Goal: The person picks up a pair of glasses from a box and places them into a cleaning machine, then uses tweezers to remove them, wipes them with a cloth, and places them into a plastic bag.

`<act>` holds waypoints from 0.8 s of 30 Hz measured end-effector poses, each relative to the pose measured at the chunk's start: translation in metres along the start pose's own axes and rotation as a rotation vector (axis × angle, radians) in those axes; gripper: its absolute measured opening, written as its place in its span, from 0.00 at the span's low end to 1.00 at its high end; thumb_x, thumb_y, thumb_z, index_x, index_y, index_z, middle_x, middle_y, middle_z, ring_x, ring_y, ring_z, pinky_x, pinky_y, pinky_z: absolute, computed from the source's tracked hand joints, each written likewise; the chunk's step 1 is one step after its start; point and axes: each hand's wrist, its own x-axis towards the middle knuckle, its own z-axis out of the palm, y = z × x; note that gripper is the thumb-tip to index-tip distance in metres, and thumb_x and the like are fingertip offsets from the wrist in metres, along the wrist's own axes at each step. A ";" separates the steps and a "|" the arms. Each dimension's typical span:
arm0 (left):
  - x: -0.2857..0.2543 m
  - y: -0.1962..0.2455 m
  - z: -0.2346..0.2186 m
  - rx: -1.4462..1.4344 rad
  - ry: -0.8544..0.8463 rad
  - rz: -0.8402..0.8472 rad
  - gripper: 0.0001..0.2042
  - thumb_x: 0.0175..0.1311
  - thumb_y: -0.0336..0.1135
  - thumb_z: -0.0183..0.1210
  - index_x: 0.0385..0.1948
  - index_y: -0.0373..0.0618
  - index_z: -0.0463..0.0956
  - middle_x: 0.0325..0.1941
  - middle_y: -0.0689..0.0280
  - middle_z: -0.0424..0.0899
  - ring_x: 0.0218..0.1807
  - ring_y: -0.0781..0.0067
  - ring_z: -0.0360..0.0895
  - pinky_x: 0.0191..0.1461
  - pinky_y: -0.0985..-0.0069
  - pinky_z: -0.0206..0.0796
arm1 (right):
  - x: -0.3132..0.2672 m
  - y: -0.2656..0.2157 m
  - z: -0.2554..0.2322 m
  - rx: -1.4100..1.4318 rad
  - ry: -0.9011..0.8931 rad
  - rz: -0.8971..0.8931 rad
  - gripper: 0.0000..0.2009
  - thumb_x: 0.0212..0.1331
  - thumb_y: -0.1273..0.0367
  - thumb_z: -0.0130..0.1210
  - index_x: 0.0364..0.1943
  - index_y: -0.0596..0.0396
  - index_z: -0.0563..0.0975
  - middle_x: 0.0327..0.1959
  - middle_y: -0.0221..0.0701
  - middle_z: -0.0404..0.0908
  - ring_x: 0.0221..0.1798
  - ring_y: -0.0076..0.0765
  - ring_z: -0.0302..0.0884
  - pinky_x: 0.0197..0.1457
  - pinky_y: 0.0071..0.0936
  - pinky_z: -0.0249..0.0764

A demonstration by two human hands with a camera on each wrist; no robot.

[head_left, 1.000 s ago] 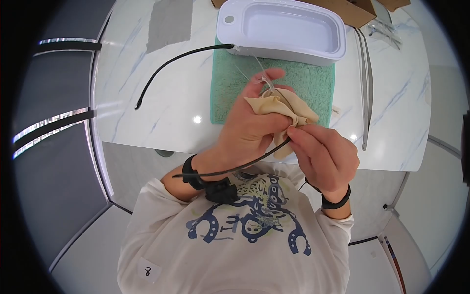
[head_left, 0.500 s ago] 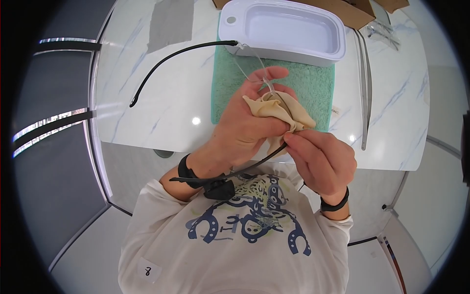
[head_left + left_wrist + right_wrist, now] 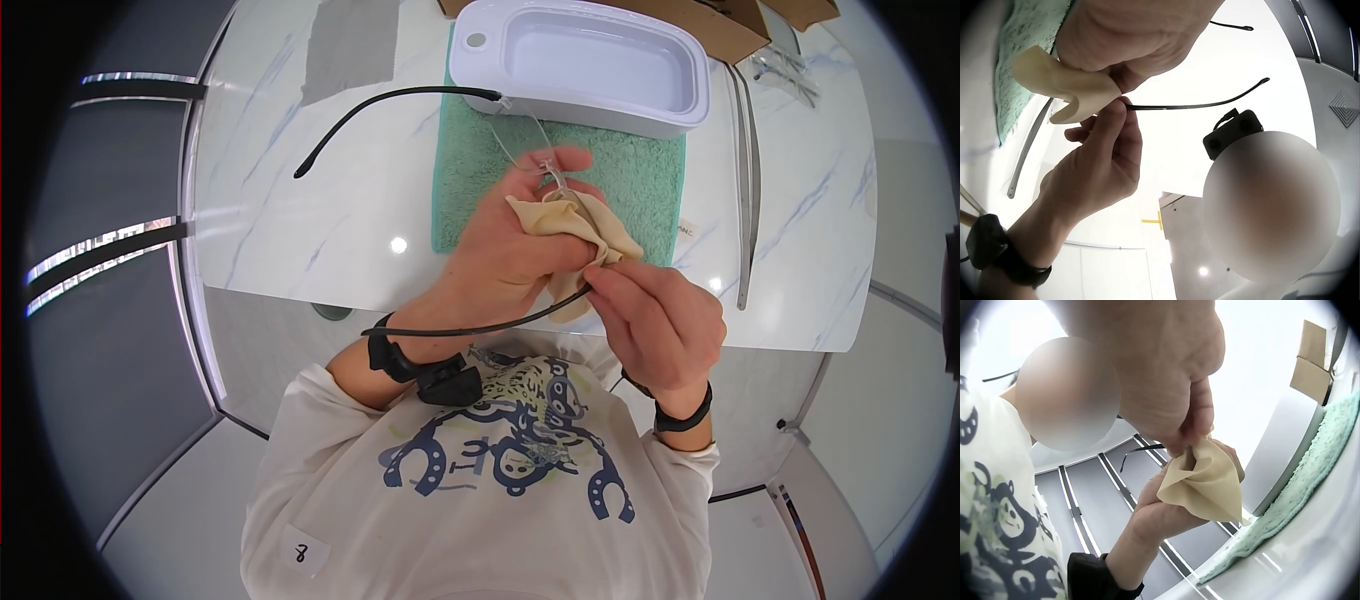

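Observation:
A pair of eyeglasses (image 3: 400,92) with thin black temples and a transparent lens (image 3: 522,138) is held up over the table's front edge. My left hand (image 3: 505,245) grips it through a cream cleaning cloth (image 3: 545,215), thumb pressed on the folds and one finger stretched out beyond the lens. At the cloth's lower edge, my right hand (image 3: 662,318) pinches the near temple (image 3: 480,330) close to its hinge end, as the left wrist view also shows. That temple runs leftward over the left wrist. The cloth hides the second lens.
Behind the hands, a white ultrasonic-cleaner-like tub (image 3: 600,65) stands on a green towel (image 3: 470,190). A grey cloth (image 3: 350,50) lies at the back left. Cardboard boxes (image 3: 715,30), a long grey strap (image 3: 745,200) and a plastic bag (image 3: 790,75) are on the right.
The eyeglasses have tilted a little: the far temple's tip has moved right and up, and the near temple's tip has risen. Both hands stay in nearly the same place.

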 end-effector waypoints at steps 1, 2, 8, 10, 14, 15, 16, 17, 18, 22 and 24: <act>0.001 -0.002 0.002 0.001 0.003 -0.019 0.35 0.53 0.13 0.53 0.67 0.44 0.58 0.52 0.62 0.74 0.53 0.68 0.77 0.57 0.74 0.71 | -0.001 0.001 -0.002 -0.009 0.005 -0.005 0.14 0.41 0.76 0.69 0.37 0.58 0.86 0.32 0.30 0.83 0.26 0.26 0.80 0.23 0.19 0.74; 0.001 -0.002 0.002 0.001 0.004 -0.019 0.35 0.53 0.13 0.53 0.67 0.44 0.58 0.52 0.62 0.74 0.53 0.68 0.77 0.57 0.74 0.71 | -0.001 0.002 -0.003 -0.018 0.009 -0.009 0.14 0.41 0.76 0.69 0.37 0.58 0.86 0.32 0.30 0.83 0.26 0.25 0.79 0.23 0.19 0.73; 0.004 -0.002 0.002 0.034 0.019 -0.028 0.34 0.54 0.13 0.53 0.67 0.44 0.58 0.53 0.62 0.74 0.54 0.69 0.77 0.57 0.74 0.71 | -0.001 0.006 0.000 -0.007 0.029 -0.002 0.13 0.42 0.76 0.70 0.36 0.57 0.86 0.32 0.30 0.83 0.24 0.24 0.78 0.21 0.18 0.70; 0.005 -0.002 0.001 0.026 -0.004 -0.016 0.35 0.53 0.13 0.53 0.67 0.44 0.58 0.53 0.62 0.74 0.54 0.69 0.76 0.56 0.75 0.71 | -0.002 0.006 0.000 -0.006 0.030 0.000 0.13 0.42 0.75 0.70 0.36 0.56 0.86 0.32 0.29 0.83 0.24 0.24 0.78 0.21 0.18 0.69; 0.006 -0.002 0.002 0.032 -0.020 0.001 0.36 0.52 0.13 0.53 0.67 0.44 0.58 0.52 0.63 0.74 0.54 0.70 0.76 0.55 0.76 0.70 | -0.002 0.007 0.000 -0.006 0.025 0.009 0.13 0.42 0.75 0.70 0.36 0.56 0.86 0.31 0.29 0.83 0.23 0.24 0.77 0.20 0.18 0.68; 0.006 0.000 0.004 0.052 -0.011 -0.001 0.37 0.51 0.12 0.53 0.67 0.44 0.57 0.52 0.63 0.74 0.53 0.70 0.76 0.54 0.77 0.69 | -0.002 0.008 0.000 -0.006 0.025 0.010 0.13 0.42 0.75 0.70 0.36 0.56 0.86 0.31 0.29 0.83 0.23 0.24 0.77 0.20 0.18 0.68; 0.006 0.001 0.006 0.072 -0.004 -0.002 0.37 0.49 0.12 0.52 0.67 0.43 0.57 0.51 0.64 0.74 0.53 0.71 0.75 0.54 0.78 0.68 | -0.002 0.008 0.000 -0.002 0.027 0.009 0.13 0.42 0.75 0.70 0.36 0.56 0.86 0.31 0.29 0.83 0.23 0.24 0.77 0.20 0.18 0.68; 0.006 0.002 0.007 0.073 -0.004 -0.003 0.37 0.49 0.12 0.52 0.67 0.43 0.57 0.51 0.64 0.74 0.53 0.71 0.75 0.54 0.78 0.68 | -0.002 0.008 0.000 0.002 0.030 0.007 0.13 0.42 0.75 0.70 0.36 0.56 0.86 0.31 0.29 0.83 0.23 0.23 0.77 0.20 0.18 0.68; 0.006 0.003 0.007 0.080 -0.008 -0.005 0.37 0.49 0.12 0.52 0.67 0.43 0.57 0.51 0.64 0.73 0.52 0.72 0.75 0.53 0.78 0.67 | -0.002 0.009 0.000 0.001 0.030 0.008 0.13 0.42 0.75 0.70 0.36 0.56 0.86 0.31 0.29 0.83 0.23 0.23 0.77 0.20 0.18 0.68; 0.007 0.003 0.008 0.077 -0.015 -0.011 0.38 0.48 0.13 0.52 0.68 0.43 0.57 0.51 0.64 0.73 0.52 0.73 0.75 0.54 0.79 0.66 | -0.003 0.011 -0.001 -0.001 0.035 0.006 0.12 0.42 0.76 0.70 0.35 0.57 0.86 0.31 0.29 0.83 0.23 0.24 0.77 0.20 0.19 0.68; 0.008 0.003 0.008 0.081 -0.008 -0.012 0.38 0.48 0.13 0.52 0.68 0.43 0.57 0.51 0.64 0.73 0.52 0.73 0.75 0.54 0.79 0.66 | -0.003 0.012 -0.001 -0.006 0.033 0.005 0.12 0.42 0.76 0.70 0.35 0.57 0.85 0.31 0.30 0.83 0.23 0.24 0.77 0.20 0.19 0.68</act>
